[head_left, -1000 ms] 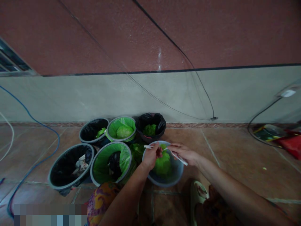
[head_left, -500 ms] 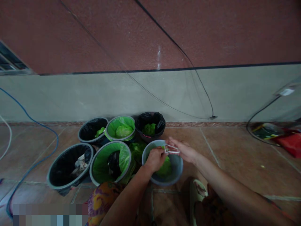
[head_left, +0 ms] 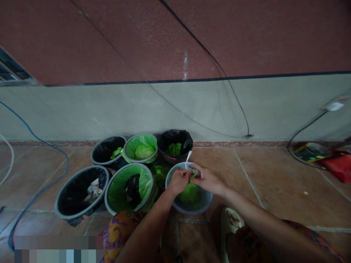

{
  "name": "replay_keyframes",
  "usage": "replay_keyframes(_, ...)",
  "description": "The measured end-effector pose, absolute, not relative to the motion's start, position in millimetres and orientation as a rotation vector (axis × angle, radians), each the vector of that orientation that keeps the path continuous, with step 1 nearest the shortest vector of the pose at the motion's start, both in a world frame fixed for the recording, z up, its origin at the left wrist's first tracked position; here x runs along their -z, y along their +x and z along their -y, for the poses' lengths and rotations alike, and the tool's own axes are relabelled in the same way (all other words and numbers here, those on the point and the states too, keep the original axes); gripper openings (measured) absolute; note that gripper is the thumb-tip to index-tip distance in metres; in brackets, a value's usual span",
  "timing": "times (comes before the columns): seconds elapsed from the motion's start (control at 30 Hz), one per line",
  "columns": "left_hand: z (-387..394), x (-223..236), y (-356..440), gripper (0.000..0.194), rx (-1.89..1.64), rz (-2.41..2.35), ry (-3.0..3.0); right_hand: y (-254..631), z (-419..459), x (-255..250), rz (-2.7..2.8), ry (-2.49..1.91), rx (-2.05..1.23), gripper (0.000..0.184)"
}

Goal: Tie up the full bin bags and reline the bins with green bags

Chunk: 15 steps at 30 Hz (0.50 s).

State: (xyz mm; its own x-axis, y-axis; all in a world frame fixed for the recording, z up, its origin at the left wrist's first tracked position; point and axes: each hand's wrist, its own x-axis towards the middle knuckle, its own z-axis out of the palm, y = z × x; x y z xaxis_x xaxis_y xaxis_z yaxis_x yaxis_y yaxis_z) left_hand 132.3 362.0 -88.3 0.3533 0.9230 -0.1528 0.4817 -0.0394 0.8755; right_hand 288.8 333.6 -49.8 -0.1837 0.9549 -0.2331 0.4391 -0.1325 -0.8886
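My left hand [head_left: 178, 181] and my right hand [head_left: 206, 179] meet over a grey bin [head_left: 204, 202] on the tiled floor. Both pinch a thin white strip [head_left: 188, 158] whose end sticks up between them. Inside the bin lies a crumpled green plastic bag [head_left: 189, 194]. The fingers of both hands are closed together around the strip, fingertips almost touching.
Several more bins stand to the left: black-lined bins [head_left: 79, 191], [head_left: 107, 149], [head_left: 175, 144] and green-lined ones [head_left: 128, 188], [head_left: 140, 148]. A blue cable [head_left: 41, 140] loops across the floor at left. Red and yellow items [head_left: 337, 164] lie at right. A sandal [head_left: 231, 224] rests near my leg.
My hands were apart with the white strip stretched between them. They have come together over the bin, and the strip's end now points upward.
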Motion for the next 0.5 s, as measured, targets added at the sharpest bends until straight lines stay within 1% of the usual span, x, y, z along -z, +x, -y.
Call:
replay_keyframes(0.07,-362.0,85.6,130.5,0.043,-0.570,-1.268,1.756,285.8,-331.8,44.7,1.599,-1.502,-1.354,0.062)
replay_keyframes(0.2,-357.2,78.1,129.7,0.027,-0.589,-1.231,1.905,283.1,-333.3,38.4,1.471,-1.347,-1.423,0.043)
replay_keyframes(0.27,-353.7,75.6,131.3,0.025,-0.571,-1.237,1.968,281.7,-335.2,41.2,1.446,-1.366,-1.385,0.038)
replay_keyframes(0.37,-350.9,73.5,133.7,0.029,-0.546,-1.279,2.039,281.7,-338.4,53.1,1.341,-1.426,-1.370,0.040)
replay_keyframes(0.5,-353.1,71.8,132.8,0.026,-0.599,-1.403,1.981,292.3,-343.0,67.1,1.082,-1.582,-1.284,0.040)
